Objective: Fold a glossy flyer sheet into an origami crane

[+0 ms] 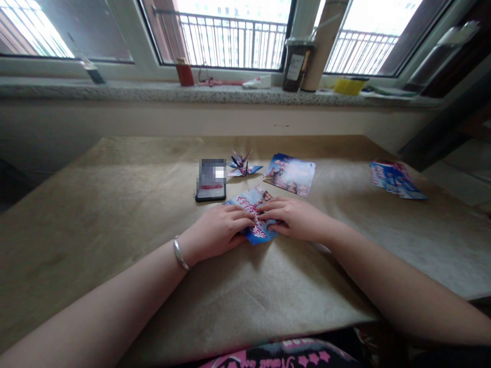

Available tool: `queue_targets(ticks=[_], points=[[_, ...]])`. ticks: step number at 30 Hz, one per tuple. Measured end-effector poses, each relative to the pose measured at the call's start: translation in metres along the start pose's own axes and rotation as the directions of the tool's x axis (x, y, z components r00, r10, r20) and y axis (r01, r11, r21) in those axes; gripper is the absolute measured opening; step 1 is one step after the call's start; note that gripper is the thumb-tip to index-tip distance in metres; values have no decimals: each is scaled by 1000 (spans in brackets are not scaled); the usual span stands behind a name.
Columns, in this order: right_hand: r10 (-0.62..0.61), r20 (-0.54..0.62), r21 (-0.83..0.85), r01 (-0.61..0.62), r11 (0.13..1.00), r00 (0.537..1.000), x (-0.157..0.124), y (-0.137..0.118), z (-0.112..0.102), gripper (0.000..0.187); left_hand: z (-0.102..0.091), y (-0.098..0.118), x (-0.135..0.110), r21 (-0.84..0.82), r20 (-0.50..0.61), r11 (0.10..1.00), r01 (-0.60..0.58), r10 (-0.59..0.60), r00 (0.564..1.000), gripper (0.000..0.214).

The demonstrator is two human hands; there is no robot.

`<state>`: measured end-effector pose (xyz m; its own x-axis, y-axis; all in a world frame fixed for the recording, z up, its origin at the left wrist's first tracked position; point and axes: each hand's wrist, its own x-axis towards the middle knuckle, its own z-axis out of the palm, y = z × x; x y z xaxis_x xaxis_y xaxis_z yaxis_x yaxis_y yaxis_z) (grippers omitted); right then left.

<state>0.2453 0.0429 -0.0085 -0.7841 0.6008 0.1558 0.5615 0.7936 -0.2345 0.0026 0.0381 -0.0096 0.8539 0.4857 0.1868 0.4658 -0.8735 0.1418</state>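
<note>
A folded sheet of patterned origami paper (253, 217), blue with red and white print, lies on the table in front of me. My left hand (218, 227), with a silver bangle at the wrist, grips its left side, fingertips on top and thumb near the lower edge. From the right, my right hand (295, 217) closes on the paper, its bent fingers touching the printed face. The fingertips of both hands nearly meet at the middle. Just beyond stands a folded paper crane (243, 166). A stack of similar square paper (291, 175) lies behind my right hand.
A phone (211, 186) with a blurred screen lies beyond my left hand. More printed sheets (397, 179) are at the far right of the cloth-covered table (95, 230). On the windowsill (134, 92) stand a dark container (297, 66), a cardboard tube (322, 46) and a yellow object (349, 86).
</note>
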Motion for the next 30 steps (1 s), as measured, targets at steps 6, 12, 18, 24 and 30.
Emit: queue_targets(ticks=[6,12,18,24,30], points=[[68,46,-24,-67,997,997,-4,-10,-13,22,-3,9,1,13,8,999,33,-33,999,27],[134,74,-32,-132,991,988,-7,-20,-15,30,-3,31,-1,50,10,988,146,-147,989,30],[121,51,-16,-120,993,991,-16,-22,-14,35,-11,46,-2,66,56,977,202,-205,977,38],[101,8,-13,-101,995,995,-20,-22,-15,29,-24,47,-1,62,111,978,199,-204,973,33],[113,9,-13,-113,993,994,-27,-19,-14,20,-21,53,9,96,32,969,228,-232,972,31]])
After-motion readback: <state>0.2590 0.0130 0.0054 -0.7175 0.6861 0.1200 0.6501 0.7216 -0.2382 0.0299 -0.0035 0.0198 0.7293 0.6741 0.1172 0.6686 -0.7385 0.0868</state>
